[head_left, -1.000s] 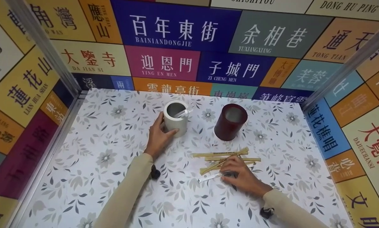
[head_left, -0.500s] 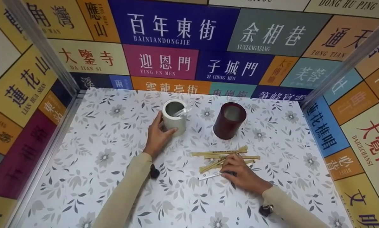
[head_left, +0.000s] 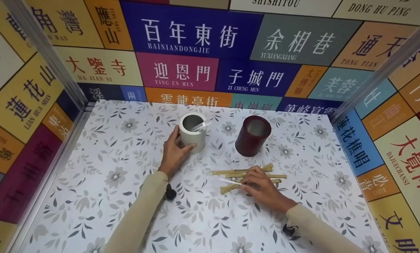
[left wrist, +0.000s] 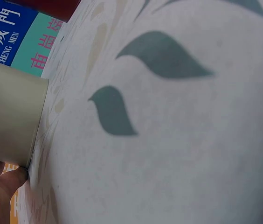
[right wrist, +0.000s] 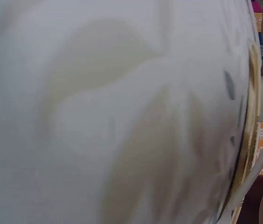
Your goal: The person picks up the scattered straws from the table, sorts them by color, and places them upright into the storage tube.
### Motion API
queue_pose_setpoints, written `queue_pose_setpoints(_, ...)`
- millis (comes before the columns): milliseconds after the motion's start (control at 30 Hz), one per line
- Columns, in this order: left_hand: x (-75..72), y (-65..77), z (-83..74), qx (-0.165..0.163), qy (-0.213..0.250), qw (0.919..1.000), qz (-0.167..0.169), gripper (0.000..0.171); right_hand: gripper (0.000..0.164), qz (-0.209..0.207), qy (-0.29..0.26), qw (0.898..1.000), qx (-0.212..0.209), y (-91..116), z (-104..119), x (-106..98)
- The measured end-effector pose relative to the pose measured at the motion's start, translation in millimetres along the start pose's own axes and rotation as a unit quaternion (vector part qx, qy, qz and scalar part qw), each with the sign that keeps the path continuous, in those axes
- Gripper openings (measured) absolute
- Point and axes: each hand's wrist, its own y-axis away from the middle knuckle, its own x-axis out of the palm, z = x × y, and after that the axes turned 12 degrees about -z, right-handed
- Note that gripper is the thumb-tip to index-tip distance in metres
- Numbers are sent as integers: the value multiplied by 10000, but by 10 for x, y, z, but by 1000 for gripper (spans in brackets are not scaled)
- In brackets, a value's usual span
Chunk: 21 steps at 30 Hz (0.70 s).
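My left hand (head_left: pixel 176 151) grips the side of a cream cylindrical holder (head_left: pixel 193 138), thumb at the front and fingers behind. White and clear straws (head_left: pixel 201 126) lean out of its mouth. In the left wrist view the fingertips press against the holder's wall (left wrist: pixel 10 112). My right hand (head_left: pixel 262 186) pinches one end of a thin white wrapped straw (head_left: pixel 230 181), which points left above several yellowish-brown paper-wrapped sticks (head_left: pixel 227 172). Printed letters starting with PLA show on the white straw (right wrist: pixel 255 172) in the right wrist view. The right hand partly covers the brown sticks.
A dark red cylindrical holder (head_left: pixel 253 137) stands upright to the right of the cream one. The table (head_left: pixel 196 225) has a white cloth with leaves and flowers. Panels with large printed characters (head_left: pixel 182 72) close off the back and both sides.
The white straw has come up off the table in my right hand and now passes over the brown sticks. My left hand stays on the cream holder.
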Motion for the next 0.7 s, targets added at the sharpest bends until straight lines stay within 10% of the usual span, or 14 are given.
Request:
queue_pose_setpoints(367,-6,-10,15,28,-48,10000,-33,109,15,-527,-367,9742,2164,-494,153,-15)
queue_pose_setpoints(700,-5,-17,5,58,17,10000,-14,109,10,-532,-711,9594,2676,-968,212,-4)
